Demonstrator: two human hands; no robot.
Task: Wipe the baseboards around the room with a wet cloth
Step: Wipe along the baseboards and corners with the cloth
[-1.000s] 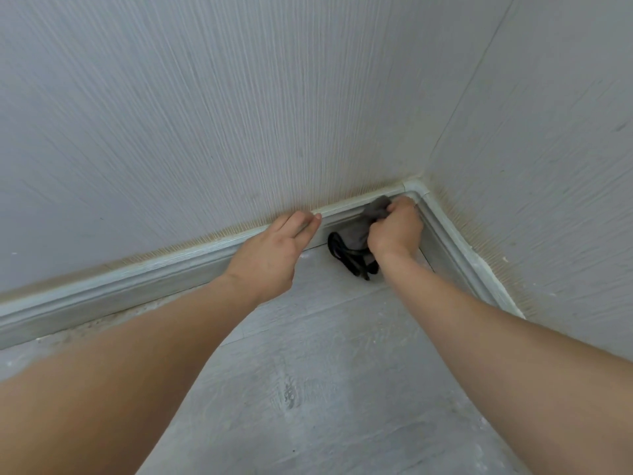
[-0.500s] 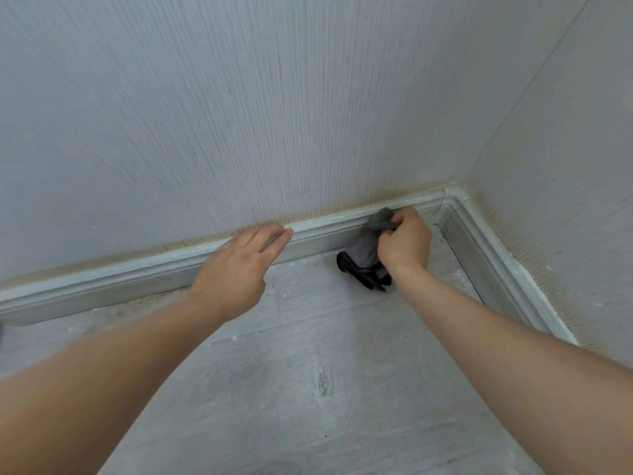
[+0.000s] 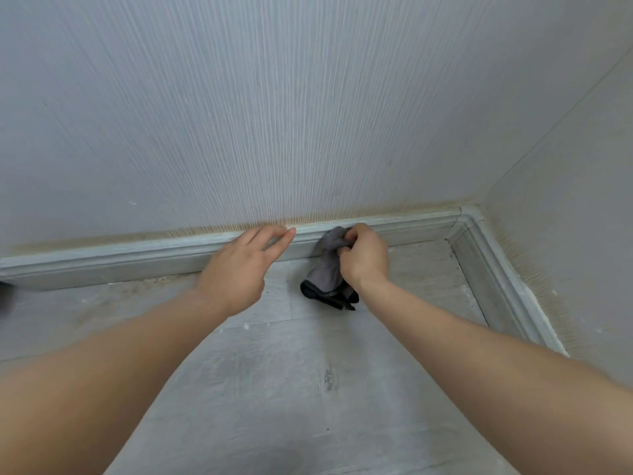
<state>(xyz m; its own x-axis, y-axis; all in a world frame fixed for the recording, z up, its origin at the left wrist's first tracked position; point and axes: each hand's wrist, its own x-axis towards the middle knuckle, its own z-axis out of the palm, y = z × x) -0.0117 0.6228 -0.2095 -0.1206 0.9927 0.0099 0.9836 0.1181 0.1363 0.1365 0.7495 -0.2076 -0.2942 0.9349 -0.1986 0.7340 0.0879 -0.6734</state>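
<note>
A pale grey baseboard (image 3: 137, 255) runs along the foot of the back wall and turns at the corner (image 3: 469, 217) on the right. My right hand (image 3: 364, 257) grips a grey cloth (image 3: 325, 269) with a dark edge and holds its top against the baseboard; the rest of the cloth hangs down to the floor. My left hand (image 3: 245, 265) lies just left of it, fingers straight, with the fingertips resting on the baseboard's top edge.
Textured grey wallpaper (image 3: 274, 114) covers both walls, with a yellowish band just above the baseboard. The side baseboard (image 3: 507, 289) runs toward me on the right. The grey floor (image 3: 291, 389) shows dust and small specks. A dark object (image 3: 5, 296) peeks in at the left edge.
My right hand and the cloth have slid left along the baseboard, away from the corner. My left hand has moved left along the top edge ahead of it.
</note>
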